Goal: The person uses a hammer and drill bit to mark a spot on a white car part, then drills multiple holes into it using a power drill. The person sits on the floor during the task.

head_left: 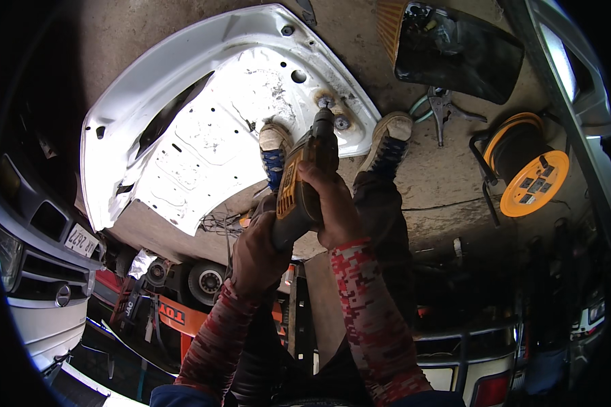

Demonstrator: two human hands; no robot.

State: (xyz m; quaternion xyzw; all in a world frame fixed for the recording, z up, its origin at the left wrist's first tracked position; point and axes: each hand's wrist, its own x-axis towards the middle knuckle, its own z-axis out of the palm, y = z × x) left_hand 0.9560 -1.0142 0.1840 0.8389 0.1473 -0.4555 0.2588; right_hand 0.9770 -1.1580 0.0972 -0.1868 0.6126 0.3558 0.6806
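Observation:
My left hand (256,258) is wrapped round the rear grip of a yellow and black power drill (308,159). My right hand (331,203) grips the drill's body from the other side. The drill points away from me, its chuck over a round grey spot (326,102) on a white car body panel (251,81). Whether the tip touches the metal is hard to make out. A second round grey spot (341,123) lies just beside the chuck. My left shoe (273,146) stands on the panel, my right shoe (390,136) at its right edge.
Far right, a dark open container (461,57) stands near locking pliers (442,112) on the concrete floor. An orange cable reel (533,183) sits at the right. Tangled cord (217,222) lies left of my legs. A vehicle front (47,258) is at the left.

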